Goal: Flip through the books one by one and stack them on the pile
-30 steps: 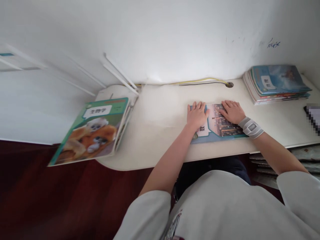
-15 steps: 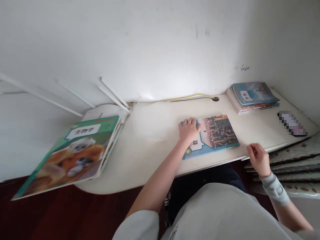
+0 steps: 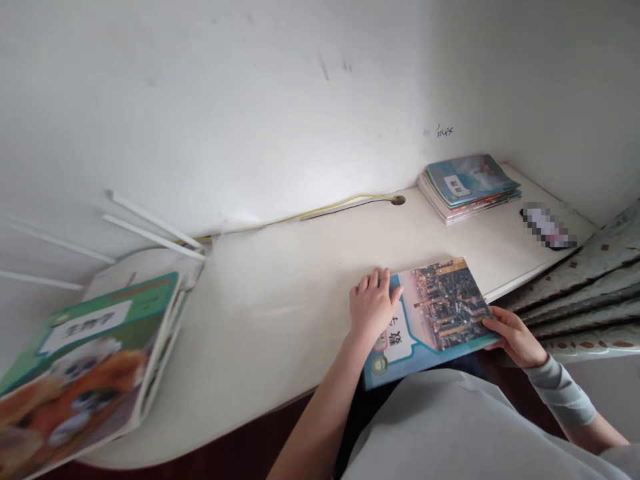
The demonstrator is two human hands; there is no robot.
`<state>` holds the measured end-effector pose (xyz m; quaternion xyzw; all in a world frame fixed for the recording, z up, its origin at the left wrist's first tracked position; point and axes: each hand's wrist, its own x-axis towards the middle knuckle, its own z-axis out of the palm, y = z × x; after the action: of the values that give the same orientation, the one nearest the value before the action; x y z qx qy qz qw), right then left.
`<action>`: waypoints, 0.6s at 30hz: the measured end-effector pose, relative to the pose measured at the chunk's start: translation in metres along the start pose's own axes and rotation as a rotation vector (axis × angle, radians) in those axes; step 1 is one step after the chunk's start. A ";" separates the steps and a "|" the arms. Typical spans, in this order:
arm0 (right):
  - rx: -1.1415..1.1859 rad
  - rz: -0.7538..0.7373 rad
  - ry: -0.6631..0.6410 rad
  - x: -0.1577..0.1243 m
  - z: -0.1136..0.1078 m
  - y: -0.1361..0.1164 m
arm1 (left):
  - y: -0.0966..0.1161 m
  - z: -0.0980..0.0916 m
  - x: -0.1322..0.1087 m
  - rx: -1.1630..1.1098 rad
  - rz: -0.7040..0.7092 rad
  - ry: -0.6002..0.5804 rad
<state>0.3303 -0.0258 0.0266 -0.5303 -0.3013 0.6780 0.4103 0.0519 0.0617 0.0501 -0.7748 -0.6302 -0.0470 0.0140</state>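
A blue textbook (image 3: 435,307) with a city photo on its cover lies at the near edge of the white desk (image 3: 280,300), partly hanging over it. My left hand (image 3: 373,303) rests flat on the book's left part, fingers stretched out. My right hand (image 3: 510,333) grips the book's lower right corner, thumb on the cover and fingers underneath. A grey wrist wrap covers my right forearm.
A stack of books (image 3: 467,185) sits at the desk's far right by the wall. A green book with an animal cover (image 3: 80,373) leans in a white rack at the left. A blurred dark object (image 3: 547,227), a cable with its hole (image 3: 397,199) and patterned fabric (image 3: 585,280) are at the right.
My right hand left the book's top, dropped off the desk edge, then took hold of the book's lower right corner. The book slid toward me, over the desk edge. The view swung left.
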 end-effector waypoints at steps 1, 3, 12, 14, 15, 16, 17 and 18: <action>0.003 0.015 0.011 -0.001 0.003 -0.001 | -0.002 0.000 0.001 0.003 0.003 0.004; 0.017 0.004 0.007 -0.002 0.006 -0.003 | -0.006 0.002 0.003 -0.001 -0.001 0.017; 0.022 -0.213 0.052 0.022 -0.042 -0.093 | -0.028 0.020 -0.009 -0.592 -0.024 0.222; 0.002 -0.299 0.087 0.036 -0.061 -0.127 | -0.030 0.021 -0.025 -0.654 -0.045 0.280; -0.012 -0.344 0.100 0.043 -0.069 -0.145 | -0.030 0.021 -0.034 -0.650 -0.041 0.285; -0.023 -0.400 0.109 0.050 -0.075 -0.163 | -0.030 0.021 -0.042 -0.625 -0.038 0.272; -0.034 -0.444 0.102 0.057 -0.080 -0.181 | -0.029 0.021 -0.050 -0.585 -0.043 0.259; -0.035 -0.490 0.093 0.064 -0.084 -0.199 | -0.028 0.022 -0.057 -0.536 -0.047 0.256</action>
<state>0.4525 0.1238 0.1429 -0.4791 -0.4132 0.5281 0.5665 0.0146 0.0139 0.0223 -0.7238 -0.6063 -0.3094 -0.1131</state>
